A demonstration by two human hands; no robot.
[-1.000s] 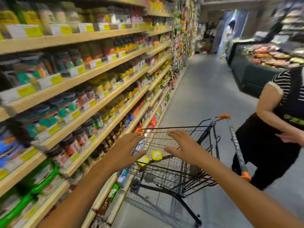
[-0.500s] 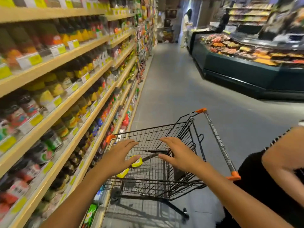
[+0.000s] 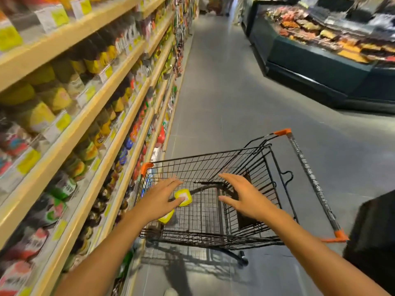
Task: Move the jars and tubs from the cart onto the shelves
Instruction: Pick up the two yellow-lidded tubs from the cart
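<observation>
Cart (image 3: 252, 159): one, black wire mesh basket, rectangular grid, with orange plastic caps at the corners and a dark handle bar printed with pale characters along its right side. It stands on a grey tiled floor (image 3: 235, 92), its left edge just beside the shelving.

Tubs: two visible in the cart, both with yellow lids of rounded-square shape and a smooth plastic look. The first tub (image 3: 183, 197) lies near the cart's left edge, lid up, with a pale label patch in the lid's centre. The second tub (image 3: 166, 217) lies nearer the cart's near-left corner, mostly hidden under the left hand, only its yellow rim showing.

Left hand (image 3: 159, 200): fingers straight and spread, palm down, over the cart's left side; the thumb tip meets or overlaps the first tub's lid, true contact not clear. It grips nothing.

Right hand (image 3: 245, 198): fingers straight and apart, palm down, over the middle of the cart, holding nothing.

Shelves (image 3: 70, 133): pale wooden boards in several tiers along the left, edged with white and yellow price tags. They carry many jars and packs with yellow, red and green labels, too blurred to count.

Display counter (image 3: 320, 67): one, dark green, at upper right, with mixed foods on top.

Dark shape at the lower right edge (image 3: 372, 242): not identifiable.
</observation>
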